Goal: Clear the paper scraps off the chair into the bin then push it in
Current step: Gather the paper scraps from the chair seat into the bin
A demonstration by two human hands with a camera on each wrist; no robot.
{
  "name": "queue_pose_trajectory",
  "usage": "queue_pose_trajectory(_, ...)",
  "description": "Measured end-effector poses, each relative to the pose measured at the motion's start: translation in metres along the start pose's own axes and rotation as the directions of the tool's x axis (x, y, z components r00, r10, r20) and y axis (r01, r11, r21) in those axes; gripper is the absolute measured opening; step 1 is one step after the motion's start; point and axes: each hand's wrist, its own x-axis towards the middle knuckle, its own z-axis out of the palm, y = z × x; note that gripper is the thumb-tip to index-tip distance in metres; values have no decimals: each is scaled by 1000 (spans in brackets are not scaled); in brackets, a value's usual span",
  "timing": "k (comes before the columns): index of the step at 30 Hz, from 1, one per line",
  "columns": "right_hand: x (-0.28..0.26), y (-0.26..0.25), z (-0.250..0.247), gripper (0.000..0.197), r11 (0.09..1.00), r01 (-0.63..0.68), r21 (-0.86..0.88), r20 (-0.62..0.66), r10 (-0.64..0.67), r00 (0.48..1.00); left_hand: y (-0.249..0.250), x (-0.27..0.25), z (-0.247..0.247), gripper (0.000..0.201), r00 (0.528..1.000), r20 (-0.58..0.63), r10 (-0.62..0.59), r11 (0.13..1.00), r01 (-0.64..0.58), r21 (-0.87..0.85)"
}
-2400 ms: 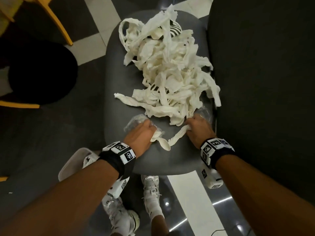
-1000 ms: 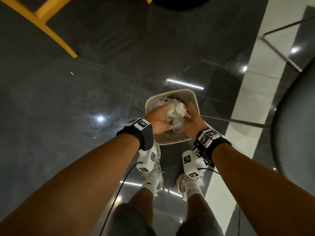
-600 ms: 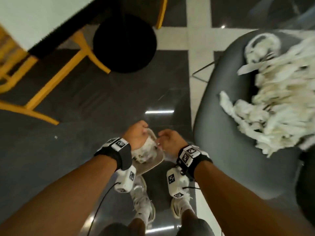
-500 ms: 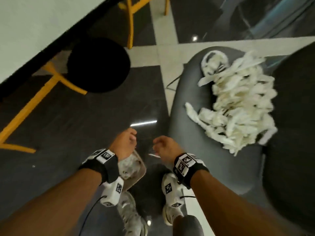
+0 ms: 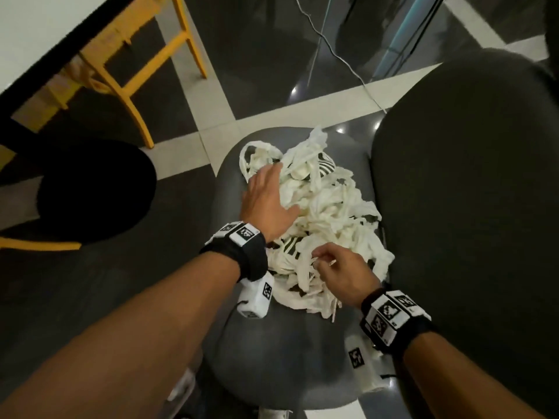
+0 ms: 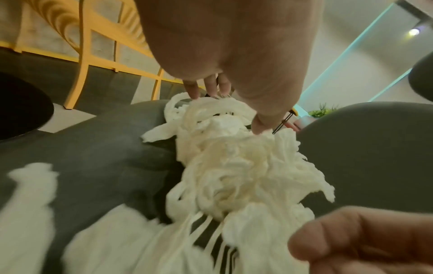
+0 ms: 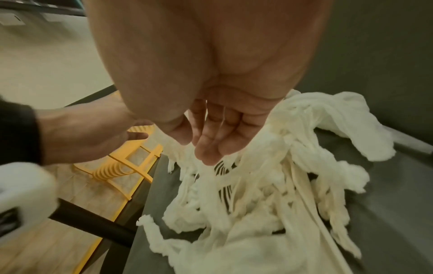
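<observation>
White paper scraps [image 5: 326,213] lie heaped on the grey chair [image 5: 284,352] seat, a tangle of torn strips with a black-and-white striped piece showing through; the heap sits toward 12 o'clock on the seat, its right edge against the dark backrest [image 5: 465,207] at 3 o'clock; the bin is not in view; the left hand [image 5: 267,204] lies flat on the heap's 10 o'clock side, its grip apart with fingers straight and spread on the paper; the right hand [image 5: 341,273] hovers at the heap's 6 o'clock edge, fingers loosely bent and clamped on nothing that I can see, so its grip reads as apart too; to do this step well I would rake from both sides, left hand sweeping the far strips toward 6 o'clock, right hand cupping under the near ones, and compress the bundle before lifting, since long strips are likely to trail and drop; the strips tucked along the backrest will probably need a separate pass; around the chair: a yellow wooden chair [image 5: 133,74] at 10 o'clock under a white surface [image 5: 33,34], a round black stool [image 5: 90,192] at 9 o'clock, and a thin cable [image 5: 335,55] on the glossy floor at 12 o'clock; none of these blocks the hands
</observation>
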Motion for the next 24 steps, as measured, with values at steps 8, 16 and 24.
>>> queue_pose_trajectory(8, 25, -33, -33, 11, 970, 235, -57, -228, -242, 943, -27, 13, 16, 30, 993, -57, -108, 985, 98, -145)
queue_pose_trajectory(16, 140, -76, -41, 70, 921, 93, -379, -148, -159, 976, -62, -33, 16, 15, 995, -77, -62, 972, 42, -230)
queue_pose_trajectory(24, 170, -84, -10, 91, 859, 162, -485, 171, -88, 981, -70, -45, 0, 36, 983, 135, -127, 909, 170, -380)
